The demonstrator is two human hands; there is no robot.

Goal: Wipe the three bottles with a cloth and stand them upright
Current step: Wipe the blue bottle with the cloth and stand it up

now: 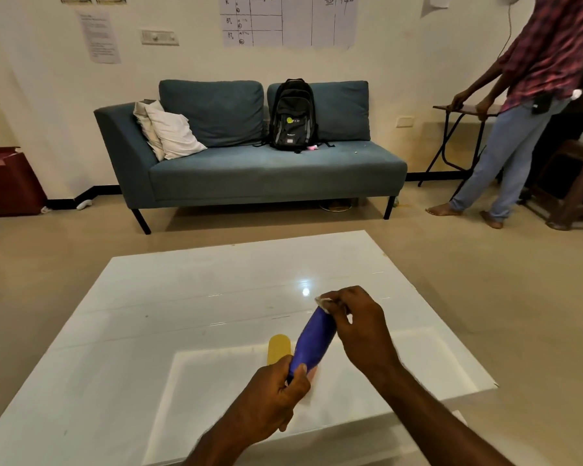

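A blue bottle (313, 341) is held tilted above the white table (169, 297). My left hand (276, 395) grips its lower end. My right hand (360, 321) pinches a small white cloth (324, 302) against the bottle's upper end. Just left of the blue bottle, a yellow bottle (278, 348) lies flat on the table. A pinkish bottle (312, 375) shows only as a sliver beneath the blue one, mostly hidden by my left hand.
A blue sofa (266, 173) with a black backpack (293, 116) and pillows stands beyond the table. A person (532, 95) stands at the far right by a small dark table (465, 111). A maroon box (7, 179) sits at the left wall.
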